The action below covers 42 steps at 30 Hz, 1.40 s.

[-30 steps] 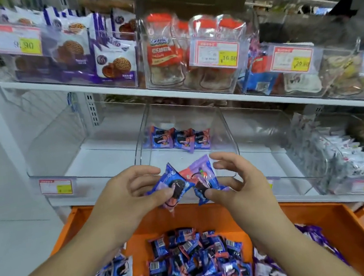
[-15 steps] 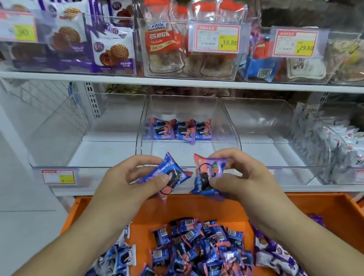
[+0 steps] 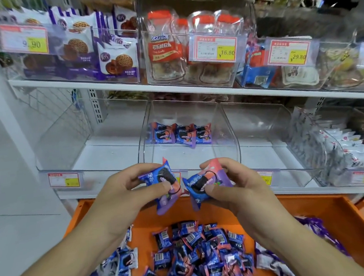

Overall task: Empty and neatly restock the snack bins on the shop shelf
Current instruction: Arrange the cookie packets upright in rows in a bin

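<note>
Restocking under way: the left hand (image 3: 123, 191) and right hand (image 3: 232, 184) each pinch one cookie packet (image 3: 162, 181) in curled fingers, just before the clear bin (image 3: 228, 127); three packets stand at its back; next, likely, setting both upright beside them.

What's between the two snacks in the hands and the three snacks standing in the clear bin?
Only the bin's bare floor and its clear front lip, seen in the head view.
</note>
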Each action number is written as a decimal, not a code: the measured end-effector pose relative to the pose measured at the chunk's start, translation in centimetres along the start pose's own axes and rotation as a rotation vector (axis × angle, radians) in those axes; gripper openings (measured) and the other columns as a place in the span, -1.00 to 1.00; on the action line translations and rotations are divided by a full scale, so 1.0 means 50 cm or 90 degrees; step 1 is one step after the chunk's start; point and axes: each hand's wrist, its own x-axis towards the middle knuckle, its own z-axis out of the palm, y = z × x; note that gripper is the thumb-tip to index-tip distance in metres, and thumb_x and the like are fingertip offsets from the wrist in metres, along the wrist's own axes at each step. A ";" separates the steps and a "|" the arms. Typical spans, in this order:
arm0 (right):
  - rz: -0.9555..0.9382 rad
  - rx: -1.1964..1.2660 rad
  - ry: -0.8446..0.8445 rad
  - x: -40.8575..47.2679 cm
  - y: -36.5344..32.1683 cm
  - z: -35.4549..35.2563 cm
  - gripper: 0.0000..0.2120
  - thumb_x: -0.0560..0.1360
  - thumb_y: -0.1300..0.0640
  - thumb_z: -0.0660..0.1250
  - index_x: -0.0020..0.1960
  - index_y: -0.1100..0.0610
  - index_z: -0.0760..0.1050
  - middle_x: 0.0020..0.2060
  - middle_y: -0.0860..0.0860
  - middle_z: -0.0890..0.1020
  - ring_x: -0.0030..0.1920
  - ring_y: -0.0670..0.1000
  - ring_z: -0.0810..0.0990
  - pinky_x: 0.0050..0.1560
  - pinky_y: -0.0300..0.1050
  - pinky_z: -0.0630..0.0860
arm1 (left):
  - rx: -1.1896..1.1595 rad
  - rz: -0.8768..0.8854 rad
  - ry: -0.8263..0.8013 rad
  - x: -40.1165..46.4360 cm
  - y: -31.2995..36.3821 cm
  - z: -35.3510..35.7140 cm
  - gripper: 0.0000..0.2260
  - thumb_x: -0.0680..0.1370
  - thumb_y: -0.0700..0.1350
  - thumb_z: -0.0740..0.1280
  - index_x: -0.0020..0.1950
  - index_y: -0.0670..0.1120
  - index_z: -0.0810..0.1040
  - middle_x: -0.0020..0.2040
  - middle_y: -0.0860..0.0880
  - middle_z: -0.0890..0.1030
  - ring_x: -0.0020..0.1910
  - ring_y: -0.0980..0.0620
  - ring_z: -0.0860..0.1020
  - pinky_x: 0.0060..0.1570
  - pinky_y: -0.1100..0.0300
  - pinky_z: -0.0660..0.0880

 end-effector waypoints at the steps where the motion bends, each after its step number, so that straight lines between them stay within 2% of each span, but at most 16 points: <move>1: -0.006 -0.008 0.001 0.001 0.001 0.000 -0.72 0.53 0.38 0.45 0.16 0.10 0.65 0.08 0.24 0.67 0.13 0.34 0.67 0.28 0.36 0.57 | 0.009 0.008 0.002 0.000 0.001 -0.001 -0.66 0.41 -0.21 0.59 0.14 0.06 0.73 -0.03 -0.10 0.76 0.03 -0.08 0.73 0.23 -0.06 0.61; 3: -0.006 -0.011 0.011 0.001 0.001 -0.003 -0.74 0.51 0.39 0.48 0.11 0.13 0.61 0.07 0.24 0.65 0.11 0.38 0.66 0.27 0.35 0.58 | 0.025 0.017 0.004 0.001 0.003 -0.003 -0.67 0.42 -0.23 0.58 0.14 0.03 0.70 -0.01 -0.01 0.76 0.04 -0.02 0.73 0.13 0.10 0.64; 6: -0.009 -0.040 0.021 0.001 -0.007 -0.007 -0.74 0.49 0.37 0.51 0.06 0.10 0.57 -0.02 0.13 0.69 -0.02 0.23 0.73 0.14 0.19 0.60 | 0.038 0.023 0.003 0.002 0.005 -0.003 -0.70 0.44 -0.22 0.58 0.12 -0.02 0.64 0.04 -0.03 0.76 0.04 -0.08 0.73 0.23 -0.12 0.60; 8: -0.021 -0.074 0.035 0.000 -0.013 -0.007 -0.75 0.49 0.32 0.53 0.04 0.06 0.58 -0.08 0.10 0.69 -0.12 0.07 0.69 0.00 0.04 0.54 | 0.050 0.039 -0.002 0.001 0.008 -0.001 -0.63 0.43 -0.19 0.59 0.17 0.10 0.63 0.04 -0.08 0.74 0.05 -0.11 0.73 0.25 -0.22 0.57; 10: -0.035 -0.131 0.059 0.006 -0.019 -0.011 -0.74 0.49 0.26 0.54 0.06 -0.04 0.62 -0.16 0.03 0.66 -0.20 -0.03 0.59 -0.05 -0.04 0.49 | 0.093 0.065 -0.009 -0.001 0.014 0.004 -0.57 0.45 -0.16 0.59 0.21 0.23 0.63 0.08 -0.11 0.69 0.04 -0.08 0.74 0.19 -0.21 0.61; 12: -0.053 -0.185 0.067 0.018 -0.027 -0.019 -0.70 0.50 0.21 0.55 0.11 -0.13 0.65 -0.14 -0.04 0.69 -0.16 -0.02 0.63 -0.02 -0.04 0.55 | 0.135 0.087 -0.020 -0.002 0.020 0.008 -0.63 0.48 -0.19 0.56 0.16 0.22 0.66 0.08 -0.10 0.63 0.00 -0.01 0.75 0.13 -0.18 0.64; 15: -0.117 -0.294 0.089 0.057 -0.035 -0.051 -0.73 0.49 0.18 0.56 0.07 -0.15 0.65 -0.07 -0.13 0.72 -0.04 -0.10 0.68 0.00 -0.10 0.58 | 0.195 0.105 -0.018 0.011 0.021 0.012 -0.75 0.48 -0.18 0.57 0.00 0.16 0.69 0.01 0.04 0.72 -0.03 0.08 0.73 0.09 -0.08 0.65; 19: -0.177 -0.422 0.169 0.129 -0.032 -0.122 -0.72 0.49 0.17 0.56 0.05 -0.16 0.62 0.02 -0.22 0.66 0.10 -0.17 0.61 0.14 -0.10 0.59 | 0.276 0.162 0.033 0.086 0.034 0.049 -0.80 0.43 -0.11 0.62 -0.05 0.12 0.70 -0.15 0.05 0.72 -0.18 -0.02 0.66 -0.23 0.09 0.63; 22: -0.149 -0.424 0.211 0.163 0.004 -0.163 -0.70 0.49 0.16 0.57 0.05 -0.20 0.62 0.01 -0.25 0.66 0.09 -0.14 0.62 0.14 0.02 0.62 | 0.298 0.191 0.036 0.203 0.032 0.103 -0.81 0.42 -0.10 0.64 -0.06 0.08 0.69 -0.26 0.03 0.69 -0.29 -0.01 0.64 -0.24 0.05 0.61; 27: -0.115 -0.396 0.223 0.175 0.048 -0.190 -0.71 0.46 0.09 0.59 0.04 -0.25 0.62 0.01 -0.28 0.68 0.07 -0.16 0.64 0.16 0.03 0.62 | 0.334 0.192 0.025 0.423 -0.020 0.205 -0.77 0.39 -0.19 0.64 -0.10 0.03 0.65 -0.22 0.05 0.71 -0.23 0.00 0.69 -0.15 0.07 0.60; 29: -0.108 -0.404 0.218 0.178 0.053 -0.199 -0.69 0.45 0.08 0.60 0.03 -0.28 0.61 0.01 -0.33 0.66 0.08 -0.18 0.62 0.18 -0.03 0.60 | 0.413 0.224 0.028 0.486 -0.046 0.239 -0.76 0.38 -0.15 0.63 -0.03 0.03 0.68 -0.17 0.10 0.71 -0.16 0.07 0.66 -0.13 0.20 0.55; 31: -0.096 -0.400 0.207 0.177 0.059 -0.207 -0.69 0.44 0.05 0.60 0.03 -0.31 0.61 0.03 -0.36 0.65 0.09 -0.20 0.60 0.19 -0.06 0.58 | 0.493 0.261 0.020 0.523 -0.065 0.265 -0.74 0.39 -0.16 0.61 0.03 0.02 0.70 -0.12 0.12 0.69 -0.15 0.10 0.61 -0.22 0.48 0.40; 32: -0.094 -0.397 0.207 0.176 0.062 -0.211 -0.69 0.43 0.03 0.60 0.04 -0.31 0.61 0.04 -0.36 0.65 0.10 -0.19 0.60 0.19 -0.06 0.57 | 0.526 0.274 0.013 0.536 -0.073 0.276 -0.75 0.41 -0.17 0.60 0.05 0.00 0.71 -0.11 0.11 0.67 -0.16 0.11 0.56 -0.25 0.53 0.34; 35: -0.094 -0.391 0.214 0.173 0.065 -0.215 -0.70 0.42 -0.03 0.59 0.05 -0.33 0.60 0.06 -0.36 0.64 0.12 -0.21 0.58 0.19 -0.08 0.54 | 0.587 0.290 0.004 0.564 -0.092 0.287 -0.73 0.45 -0.16 0.58 0.14 -0.03 0.73 0.00 0.09 0.63 -0.06 0.08 0.54 -0.17 0.46 0.29; 38: -0.094 -0.385 0.206 0.171 0.063 -0.217 -0.70 0.42 -0.07 0.57 0.06 -0.35 0.59 0.07 -0.37 0.63 0.14 -0.24 0.55 0.15 -0.14 0.51 | 0.665 0.348 0.024 0.586 -0.110 0.285 -0.71 0.46 -0.07 0.59 0.17 0.03 0.74 0.13 -0.03 0.59 0.15 -0.12 0.51 0.02 0.19 0.33; 42: -0.084 -0.392 0.209 0.170 0.062 -0.215 -0.70 0.44 -0.06 0.57 0.08 -0.34 0.59 0.09 -0.36 0.63 0.13 -0.24 0.54 0.16 -0.14 0.51 | 0.735 0.369 0.032 0.590 -0.109 0.285 -0.68 0.46 0.02 0.59 0.20 0.08 0.72 0.20 -0.03 0.52 0.23 -0.15 0.37 0.06 0.18 0.24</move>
